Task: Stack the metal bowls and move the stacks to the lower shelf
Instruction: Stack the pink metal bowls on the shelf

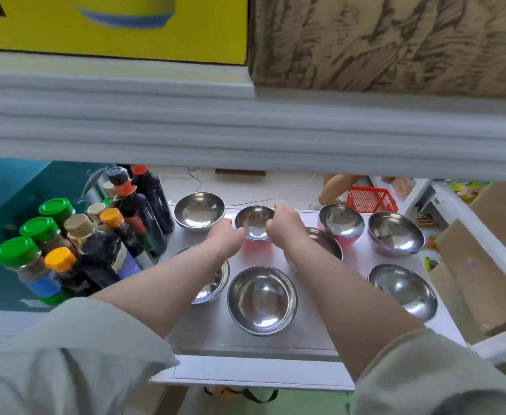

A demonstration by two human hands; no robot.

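Several shiny metal bowls sit spread out on a pale shelf [245,345]. Both hands reach to a small bowl with a pink outside [253,224] at the back middle. My left hand [226,235] touches its left rim and my right hand [284,226] grips its right rim. A larger bowl [199,212] stands behind on the left and a big one [262,299] lies near the front. More bowls [395,233] stand on the right. My arms partly hide two bowls: one [213,283] under the left forearm, another [325,242] behind the right wrist.
Sauce bottles and spice jars with green and orange caps [75,250] crowd the shelf's left end. A thick grey foam edge of the upper shelf [245,130] overhangs. Cardboard boxes [485,265] stand at the right. A red basket [370,199] and a person's leg are behind.
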